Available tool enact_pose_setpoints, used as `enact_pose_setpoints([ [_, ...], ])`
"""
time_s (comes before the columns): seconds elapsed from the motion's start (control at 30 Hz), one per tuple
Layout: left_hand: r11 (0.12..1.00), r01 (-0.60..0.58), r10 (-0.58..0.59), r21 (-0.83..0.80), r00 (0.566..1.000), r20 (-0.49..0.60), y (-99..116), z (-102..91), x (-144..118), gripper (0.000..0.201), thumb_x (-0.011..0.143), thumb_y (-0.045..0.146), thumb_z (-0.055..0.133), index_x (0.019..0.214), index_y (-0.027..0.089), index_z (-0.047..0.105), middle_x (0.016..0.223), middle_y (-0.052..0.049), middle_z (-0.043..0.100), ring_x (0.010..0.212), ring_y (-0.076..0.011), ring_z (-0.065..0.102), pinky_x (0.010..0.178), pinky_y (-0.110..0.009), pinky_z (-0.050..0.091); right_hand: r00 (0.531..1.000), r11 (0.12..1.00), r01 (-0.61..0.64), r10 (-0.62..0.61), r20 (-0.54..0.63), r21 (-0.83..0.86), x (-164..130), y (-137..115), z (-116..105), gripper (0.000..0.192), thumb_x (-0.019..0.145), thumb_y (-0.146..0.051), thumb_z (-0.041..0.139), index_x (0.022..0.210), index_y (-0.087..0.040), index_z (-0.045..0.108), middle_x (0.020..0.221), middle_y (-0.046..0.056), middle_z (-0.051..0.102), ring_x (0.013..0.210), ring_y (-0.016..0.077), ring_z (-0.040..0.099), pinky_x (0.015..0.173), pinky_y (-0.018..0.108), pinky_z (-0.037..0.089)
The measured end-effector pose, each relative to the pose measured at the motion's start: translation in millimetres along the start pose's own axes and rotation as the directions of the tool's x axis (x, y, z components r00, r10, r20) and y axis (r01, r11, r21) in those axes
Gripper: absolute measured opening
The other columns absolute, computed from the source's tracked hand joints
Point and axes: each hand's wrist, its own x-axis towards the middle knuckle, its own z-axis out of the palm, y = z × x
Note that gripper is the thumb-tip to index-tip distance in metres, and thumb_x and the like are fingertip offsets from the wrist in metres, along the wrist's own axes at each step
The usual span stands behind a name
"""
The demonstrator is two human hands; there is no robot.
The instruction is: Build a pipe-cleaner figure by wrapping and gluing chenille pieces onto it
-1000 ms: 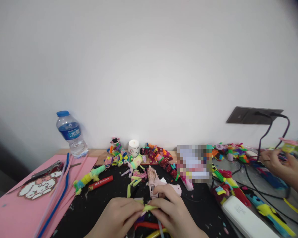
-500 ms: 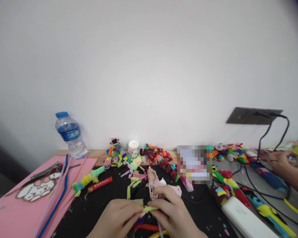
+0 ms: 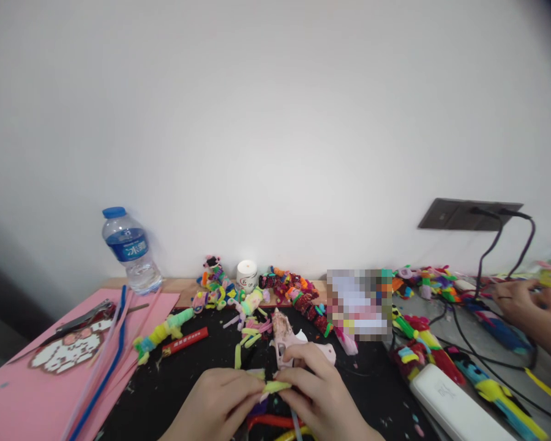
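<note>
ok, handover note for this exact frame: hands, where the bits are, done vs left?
Left hand and right hand: both pinch one yellow-green pipe cleaner piece between their fingers, low over the black mat.
Pink glue gun lies just behind the hands; red and yellow stems under them.
Done: many wrapped figures line the wall.
Left: the held piece is not yet joined to anything.
A co-worker's hand works at far right.

A clear plastic water bottle with a blue cap (image 3: 129,250) stands at ten o'clock, above a pink foam sheet (image 3: 22,392) bearing a white bead-work cat face (image 3: 68,351). A small white jar (image 3: 247,274) sits at twelve. A white rectangular power bank (image 3: 454,403) lies at four, below a dark wall socket (image 3: 468,214).
</note>
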Motion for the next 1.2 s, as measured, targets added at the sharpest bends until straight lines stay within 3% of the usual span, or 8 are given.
enact_pose_setpoints([
  [0.5,0.999,0.047,-0.047,-0.002,0.998,0.030,5.7,-5.6,3.1,0.021,0.091,0.026,0.042,0.086,0.020,0.061,0.075,0.000,0.070,0.062,-0.0113,0.065,0.059,-0.016,0.048,0.999,1.000,-0.031,0.031,-0.036,-0.002,-2.8,2.6,1.6,0.017,0.081,-0.010,0.055,0.094,-0.020,0.062,0.096,0.007,0.056,0.090,0.0174,0.055,0.076,0.027,0.048],
  [1.2,0.985,0.162,-0.155,-0.058,0.981,0.116,4.9,-5.3,-0.5,0.016,0.087,0.018,0.047,0.087,0.020,0.062,0.078,-0.001,0.069,0.068,-0.0123,0.064,0.064,-0.016,0.048,0.996,0.996,-0.089,0.089,-0.022,-0.013,-3.1,3.7,0.8,0.014,0.081,-0.011,0.054,0.087,-0.021,0.063,0.097,0.006,0.055,0.078,0.0153,0.055,0.069,0.026,0.048],
])
